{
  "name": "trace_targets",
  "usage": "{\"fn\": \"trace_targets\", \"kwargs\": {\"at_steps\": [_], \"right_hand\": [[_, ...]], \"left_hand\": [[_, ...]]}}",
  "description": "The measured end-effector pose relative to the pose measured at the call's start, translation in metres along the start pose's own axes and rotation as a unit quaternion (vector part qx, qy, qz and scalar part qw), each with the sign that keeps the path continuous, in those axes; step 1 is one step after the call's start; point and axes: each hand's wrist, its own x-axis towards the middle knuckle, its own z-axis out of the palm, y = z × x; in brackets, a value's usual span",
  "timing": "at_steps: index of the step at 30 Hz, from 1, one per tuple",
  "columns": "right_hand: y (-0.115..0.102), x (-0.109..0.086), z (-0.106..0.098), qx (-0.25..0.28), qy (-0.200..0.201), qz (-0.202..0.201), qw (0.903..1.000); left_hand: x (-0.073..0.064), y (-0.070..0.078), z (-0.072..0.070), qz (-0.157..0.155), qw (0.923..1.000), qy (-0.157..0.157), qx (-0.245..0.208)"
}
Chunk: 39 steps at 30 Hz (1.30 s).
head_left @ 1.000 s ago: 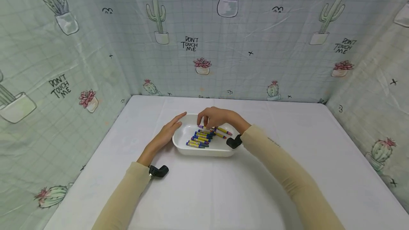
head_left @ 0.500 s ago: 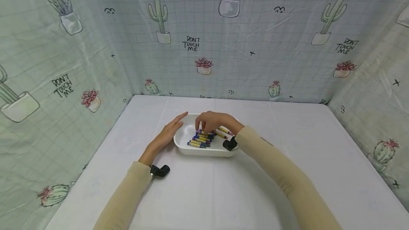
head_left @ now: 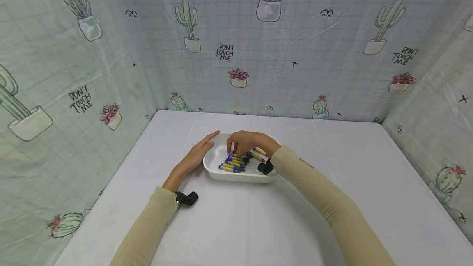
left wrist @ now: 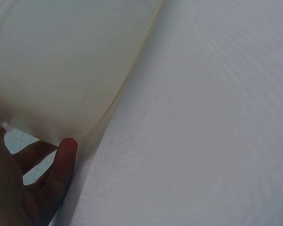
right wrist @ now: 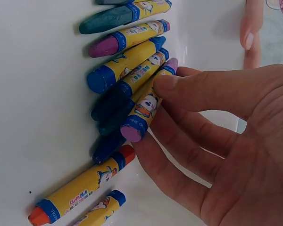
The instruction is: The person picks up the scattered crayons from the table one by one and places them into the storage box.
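My right hand (head_left: 244,142) is over the white tray (head_left: 236,177), pinching a light purple oil pastel (right wrist: 148,106) between thumb and fingers. The pastel has a yellow and blue wrapper and lies slanted against the dark blue and teal ones beside it. Several more oil pastels (head_left: 232,166) lie roughly side by side in the tray. An orange-red pastel (right wrist: 80,188) sits apart from that row, near another yellow-wrapped one (right wrist: 104,209). At the tray's left end rests my left hand (head_left: 194,157), fingers extended, its thumb (left wrist: 66,155) touching the outer wall.
The tray stands on a white-covered table (head_left: 229,225). Behind and at both sides hangs a cactus-print cloth (head_left: 236,32). Black wrist cameras are worn on the left wrist (head_left: 187,198) and right wrist (head_left: 265,167).
My right hand has come down and nearer with the light purple pastel, from the tray's back to the row of pastels. The left hand stays at the tray's end.
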Motion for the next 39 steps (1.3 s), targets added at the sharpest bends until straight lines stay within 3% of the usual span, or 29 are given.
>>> {"fn": "trace_targets", "kwargs": {"at_steps": [10, 19, 26, 33, 39], "right_hand": [[0.003, -0.002, 0.001, 0.023, 0.006, 0.015, 0.9996], [0.007, -0.004, 0.015, 0.019, 0.003, 0.020, 0.9996], [0.004, -0.008, 0.013, 0.007, 0.008, 0.010, 0.9999], [0.007, -0.020, 0.005, 0.006, 0.007, -0.007, 0.9999], [0.012, -0.044, -0.009, 0.006, 0.042, -0.042, 0.9983]], "left_hand": [[0.004, 0.004, 0.002, 0.010, 0.9999, 0.001, 0.005], [-0.001, -0.004, 0.011, -0.005, 0.9999, -0.006, 0.010], [-0.003, -0.006, 0.008, -0.002, 1.0000, 0.000, -0.002], [-0.004, -0.005, 0.003, -0.005, 1.0000, -0.001, -0.006], [-0.002, 0.000, 0.001, -0.005, 0.9999, 0.001, -0.014]]}}
